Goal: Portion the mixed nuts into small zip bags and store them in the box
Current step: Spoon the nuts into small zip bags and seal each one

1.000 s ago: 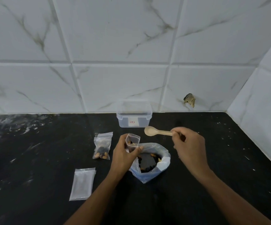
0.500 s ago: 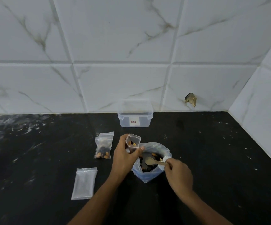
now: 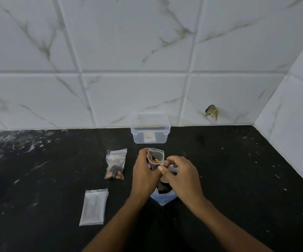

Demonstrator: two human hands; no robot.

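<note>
Gripping firmly, the left hand (image 3: 145, 174) is wrapping its fingers round a small zip bag (image 3: 155, 158), holding it upright with the mouth gaping open at the top, above the fist. Orange and dark nuts are showing through the clear plastic, sitting in the bag just under its open rim. Right beside it, the right hand (image 3: 180, 176) is curling in, thumb and forefinger pinching together against the small bag's near right edge; whether they are nipping the plastic itself or the spoon (image 3: 164, 179) is not clear, since only a pale rounded piece of the spoon is peeking out beneath the two hands. Under both hands the big bag of mixed nuts (image 3: 163, 194) is sitting on the black counter (image 3: 238, 179), its bluish bottom corner poking out toward the camera and dark nuts showing in its opening. Off to the left, a filled zip bag (image 3: 115, 165) is lying flat, sealed, with brown and dark nuts bunched at its lower end. Nearer the camera and further left, an empty zip bag (image 3: 94, 207) is lying flat too. Back against the marble-tiled wall (image 3: 129, 51), the clear plastic box (image 3: 150, 130) is standing uncovered, a white label on its front.
</note>
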